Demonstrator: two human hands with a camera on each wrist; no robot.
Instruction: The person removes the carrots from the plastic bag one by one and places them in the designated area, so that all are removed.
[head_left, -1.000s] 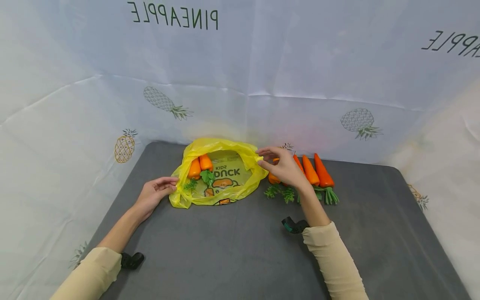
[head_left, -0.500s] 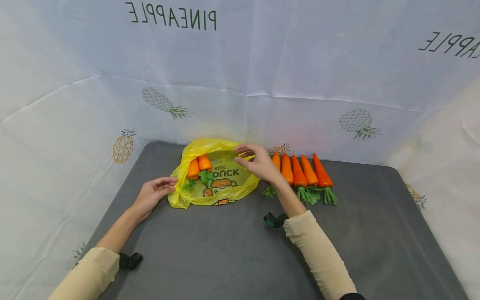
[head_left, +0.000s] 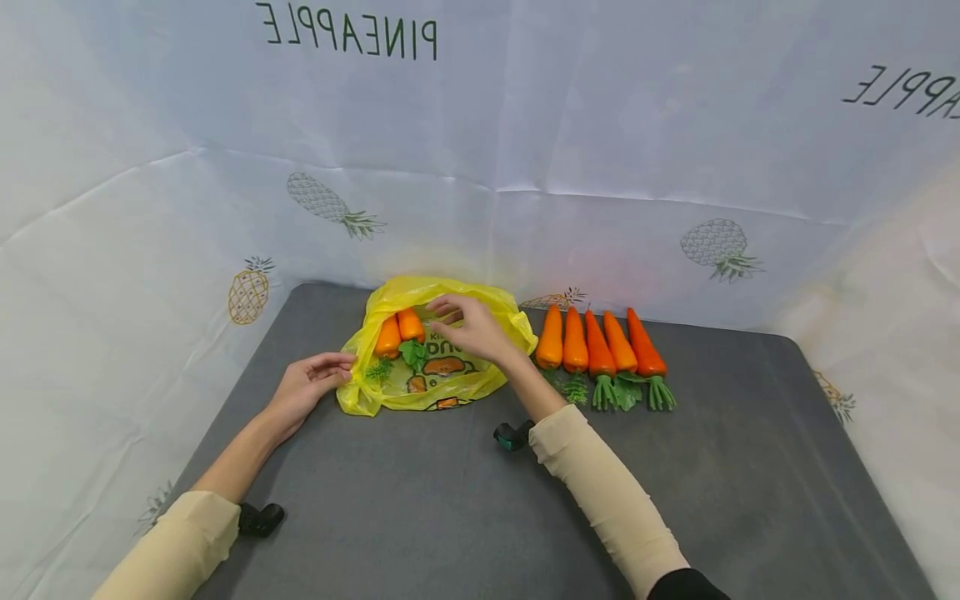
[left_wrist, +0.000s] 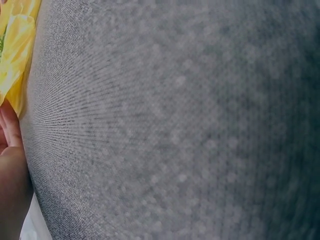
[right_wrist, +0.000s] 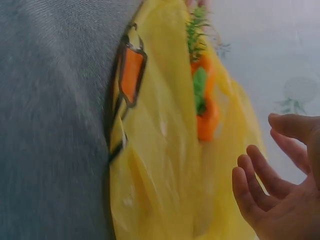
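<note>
A yellow plastic bag (head_left: 498, 375) with duck print lies on the grey table, its mouth spread toward me. Two orange toy-like carrots (head_left: 409, 325) with green tops sit inside at its left. My left hand (head_left: 303, 387) pinches the bag's left rim between thumb and fingers; the left wrist view catches part of that hand (left_wrist: 12, 165) at the yellow edge. Over the bag's opening hovers my right hand (head_left: 474, 329), fingers loosely bent with nothing between them. In the right wrist view its fingers (right_wrist: 265, 175) are spread apart beside the bag.
To the right of the bag, several carrots (head_left: 600, 350) lie in a row with their green tops toward me. A white curtain (head_left: 600, 125) with pineapple prints hangs behind the table (head_left: 420, 508).
My right hand has left the bag's right rim and moved left over its opening, uncovering the row of carrots. The left hand has stayed at the left rim.
</note>
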